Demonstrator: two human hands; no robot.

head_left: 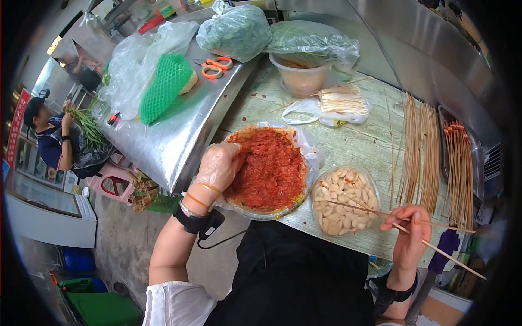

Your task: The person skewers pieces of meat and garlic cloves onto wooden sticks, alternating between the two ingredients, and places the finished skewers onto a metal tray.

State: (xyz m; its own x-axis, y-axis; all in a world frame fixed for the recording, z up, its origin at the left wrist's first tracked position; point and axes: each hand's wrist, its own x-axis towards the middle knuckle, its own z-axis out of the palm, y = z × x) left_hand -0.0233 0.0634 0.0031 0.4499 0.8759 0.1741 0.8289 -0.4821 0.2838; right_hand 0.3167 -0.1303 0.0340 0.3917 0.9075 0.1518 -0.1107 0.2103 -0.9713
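My left hand [220, 165], in a clear plastic glove with a rubber band at the wrist, is at the left side of a plastic-lined bowl [314, 152]. Its fingers are curled into red minced meat [270, 168], which hides the fingertips. Two thin wooden skewers [446, 252] are pinched in my bare right hand [409, 231], near the table's right front. One skewer's tip reaches left over a clear tub [374, 190] of peeled garlic cloves [348, 209]. That tub stands just right of the bowl.
Rows of bare skewers [418, 157] lie at the right, beside a metal tray [443, 114] with red-tipped skewers [459, 174]. Behind are a plastic bucket [299, 79], pale strips [342, 101], bagged greens [234, 32] and scissors [215, 66]. Another person [51, 130] holds greens at left.
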